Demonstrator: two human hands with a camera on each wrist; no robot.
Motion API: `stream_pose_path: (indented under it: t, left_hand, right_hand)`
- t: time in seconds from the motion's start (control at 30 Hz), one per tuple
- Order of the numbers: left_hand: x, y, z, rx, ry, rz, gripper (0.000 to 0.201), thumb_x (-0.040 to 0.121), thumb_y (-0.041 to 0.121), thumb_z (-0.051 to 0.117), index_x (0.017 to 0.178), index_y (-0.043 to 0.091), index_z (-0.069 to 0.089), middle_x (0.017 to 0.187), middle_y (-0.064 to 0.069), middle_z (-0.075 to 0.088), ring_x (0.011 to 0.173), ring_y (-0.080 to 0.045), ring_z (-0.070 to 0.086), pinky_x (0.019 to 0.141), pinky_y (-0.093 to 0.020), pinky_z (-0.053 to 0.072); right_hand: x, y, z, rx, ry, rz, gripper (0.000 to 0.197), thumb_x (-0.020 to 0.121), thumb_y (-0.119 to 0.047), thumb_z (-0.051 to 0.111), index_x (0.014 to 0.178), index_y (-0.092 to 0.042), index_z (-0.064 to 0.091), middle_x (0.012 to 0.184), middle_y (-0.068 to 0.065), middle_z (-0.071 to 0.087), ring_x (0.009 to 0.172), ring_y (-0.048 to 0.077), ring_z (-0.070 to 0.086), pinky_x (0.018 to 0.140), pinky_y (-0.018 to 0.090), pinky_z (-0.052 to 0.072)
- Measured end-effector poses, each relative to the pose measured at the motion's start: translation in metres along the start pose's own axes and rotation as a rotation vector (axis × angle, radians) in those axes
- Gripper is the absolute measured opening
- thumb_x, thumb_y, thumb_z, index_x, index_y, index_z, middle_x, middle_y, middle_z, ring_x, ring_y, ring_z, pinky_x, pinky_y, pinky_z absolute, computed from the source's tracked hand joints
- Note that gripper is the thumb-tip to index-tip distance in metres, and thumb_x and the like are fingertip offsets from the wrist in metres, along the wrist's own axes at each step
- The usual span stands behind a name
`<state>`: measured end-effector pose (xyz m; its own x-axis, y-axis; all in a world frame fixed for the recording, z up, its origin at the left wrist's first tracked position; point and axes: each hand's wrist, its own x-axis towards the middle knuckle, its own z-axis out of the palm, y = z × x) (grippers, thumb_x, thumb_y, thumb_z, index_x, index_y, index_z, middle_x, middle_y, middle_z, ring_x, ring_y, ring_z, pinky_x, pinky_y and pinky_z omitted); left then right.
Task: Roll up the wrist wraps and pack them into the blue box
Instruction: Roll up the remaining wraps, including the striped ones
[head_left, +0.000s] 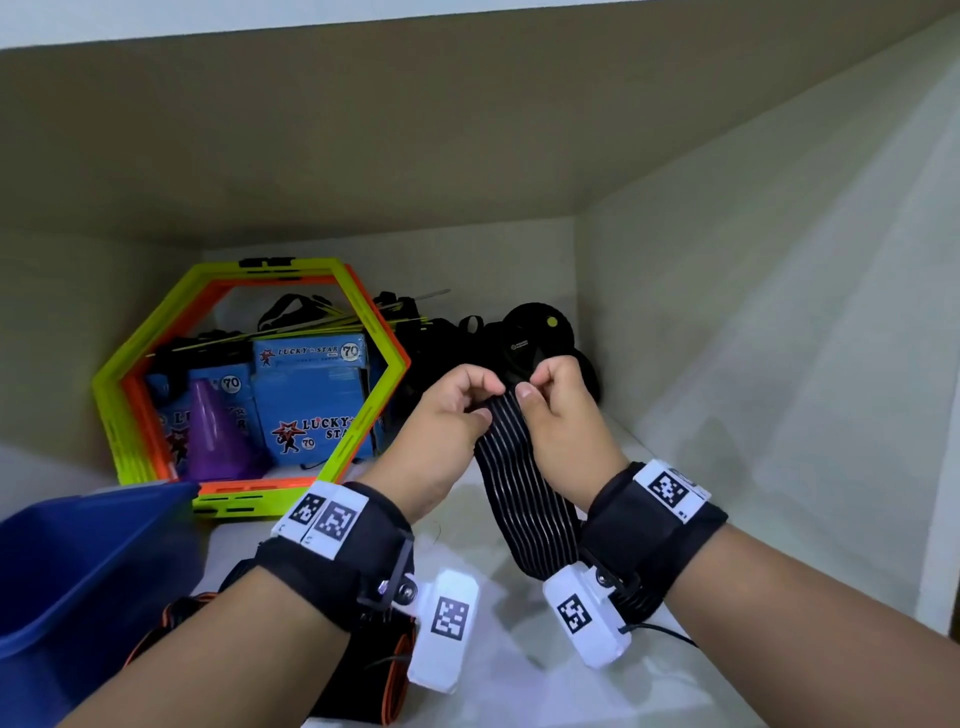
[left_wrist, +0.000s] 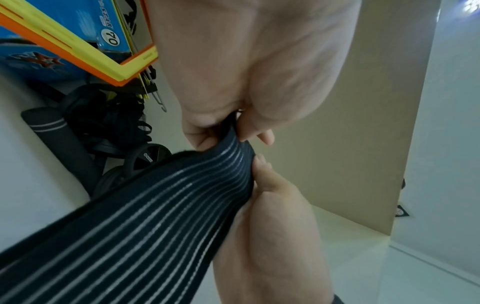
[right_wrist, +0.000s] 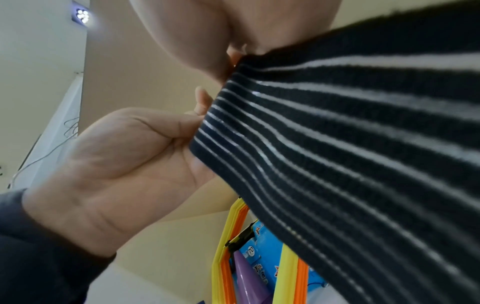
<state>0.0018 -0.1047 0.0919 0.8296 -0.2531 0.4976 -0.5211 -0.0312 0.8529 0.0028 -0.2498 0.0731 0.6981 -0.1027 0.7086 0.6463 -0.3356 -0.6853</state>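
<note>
A black wrist wrap with thin white stripes (head_left: 524, 499) hangs unrolled above the shelf. Both hands pinch its top end side by side: my left hand (head_left: 485, 402) on the left corner, my right hand (head_left: 532, 384) on the right. In the left wrist view the striped wrap (left_wrist: 155, 216) runs down from the left hand (left_wrist: 228, 127), with the right hand (left_wrist: 272, 205) below it. The right wrist view shows the wrap (right_wrist: 337, 144) close up and the left hand (right_wrist: 116, 164) gripping its edge. The blue box (head_left: 78, 571) stands open at the lower left. A second black wrap with orange edging (head_left: 358, 686) lies under my left forearm.
I am working inside a white shelf compartment with a wall close on the right (head_left: 779, 364). At the back left stand yellow and orange hexagon rings (head_left: 239, 504), blue cardboard boxes (head_left: 317, 405) and a purple cone (head_left: 218, 436). Black gear (head_left: 535, 332) is piled behind my hands.
</note>
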Motion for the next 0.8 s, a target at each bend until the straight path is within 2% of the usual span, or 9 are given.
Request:
stream_pose_path:
  t: [0.13, 0.2, 0.3, 0.4, 0.5, 0.57, 0.67, 0.73, 0.8]
  left_hand:
    - [0.001, -0.003, 0.004, 0.007, 0.033, 0.037, 0.037, 0.082, 0.000, 0.048, 0.082, 0.033, 0.065, 0.096, -0.008, 0.059, 0.086, -0.023, 0.051, 0.078, -0.041, 0.041]
    - [0.000, -0.004, 0.005, 0.002, 0.068, 0.053, 0.033, 0.081, 0.003, 0.051, 0.081, 0.033, 0.066, 0.097, -0.007, 0.062, 0.088, -0.023, 0.054, 0.081, -0.042, 0.043]
    - [-0.004, -0.007, 0.006, 0.018, 0.031, 0.057, 0.026, 0.088, 0.006, 0.056, 0.087, 0.029, 0.069, 0.089, -0.002, 0.063, 0.085, -0.022, 0.055, 0.081, -0.042, 0.044]
    - [-0.012, -0.009, 0.010, -0.034, -0.067, 0.013, 0.031, 0.096, -0.001, 0.053, 0.097, 0.024, 0.072, 0.095, -0.005, 0.065, 0.088, -0.021, 0.059, 0.084, -0.043, 0.049]
    - [-0.016, -0.009, 0.019, -0.065, -0.114, -0.017, 0.044, 0.092, -0.013, 0.050, 0.110, 0.023, 0.069, 0.104, -0.005, 0.068, 0.094, -0.018, 0.063, 0.088, -0.040, 0.052]
    - [-0.014, -0.007, 0.024, -0.087, -0.102, -0.045, 0.052, 0.087, -0.020, 0.047, 0.117, 0.020, 0.064, 0.104, -0.007, 0.067, 0.091, -0.017, 0.063, 0.083, -0.037, 0.051]
    - [-0.005, 0.000, 0.026, -0.118, -0.058, -0.050, 0.056, 0.087, -0.023, 0.044, 0.124, 0.016, 0.058, 0.103, -0.007, 0.067, 0.086, -0.014, 0.065, 0.077, -0.032, 0.053]
    - [0.006, 0.005, 0.022, -0.124, -0.030, -0.037, 0.056, 0.087, -0.024, 0.043, 0.126, 0.015, 0.056, 0.104, -0.007, 0.068, 0.084, -0.013, 0.066, 0.073, -0.029, 0.055]
    - [0.019, 0.008, 0.017, -0.096, 0.008, -0.030, 0.057, 0.087, -0.023, 0.042, 0.125, 0.018, 0.056, 0.104, -0.009, 0.067, 0.083, -0.015, 0.066, 0.070, -0.031, 0.056]
  right_hand:
    - [-0.006, -0.003, -0.011, -0.035, -0.159, -0.015, 0.014, 0.098, -0.011, 0.049, 0.101, -0.018, 0.038, 0.079, -0.004, 0.045, 0.061, 0.000, 0.039, 0.059, 0.019, 0.037]
    - [-0.009, -0.003, -0.015, -0.069, -0.225, -0.036, 0.016, 0.097, -0.009, 0.050, 0.099, -0.020, 0.038, 0.074, -0.003, 0.043, 0.058, 0.003, 0.036, 0.054, 0.021, 0.035]
    - [-0.009, 0.001, -0.016, -0.062, -0.090, -0.075, 0.013, 0.095, -0.006, 0.052, 0.092, -0.018, 0.046, 0.070, -0.006, 0.044, 0.058, 0.004, 0.037, 0.058, 0.023, 0.036]
    - [-0.004, 0.007, -0.018, 0.016, 0.103, -0.058, 0.021, 0.093, -0.006, 0.051, 0.088, -0.026, 0.050, 0.078, -0.010, 0.052, 0.070, 0.007, 0.047, 0.070, 0.029, 0.043]
    - [-0.002, 0.005, -0.019, 0.050, 0.097, 0.000, 0.018, 0.090, -0.020, 0.045, 0.086, -0.038, 0.044, 0.080, -0.009, 0.050, 0.072, 0.011, 0.046, 0.072, 0.041, 0.044]
    - [-0.003, 0.000, -0.016, 0.094, 0.076, 0.043, 0.016, 0.086, -0.025, 0.044, 0.084, -0.041, 0.041, 0.081, -0.004, 0.048, 0.074, 0.014, 0.045, 0.072, 0.047, 0.044]
    - [-0.006, -0.004, -0.015, 0.148, 0.089, 0.049, 0.017, 0.084, -0.024, 0.045, 0.081, -0.040, 0.043, 0.081, 0.000, 0.048, 0.073, 0.018, 0.044, 0.071, 0.051, 0.043]
    - [-0.012, -0.002, -0.017, 0.186, 0.047, 0.040, 0.017, 0.084, -0.019, 0.048, 0.081, -0.036, 0.046, 0.080, 0.001, 0.050, 0.073, 0.019, 0.045, 0.070, 0.051, 0.043]
    - [-0.022, 0.005, -0.019, 0.173, -0.053, 0.026, 0.017, 0.083, -0.012, 0.055, 0.084, -0.028, 0.051, 0.080, -0.004, 0.053, 0.076, 0.014, 0.049, 0.073, 0.040, 0.043]
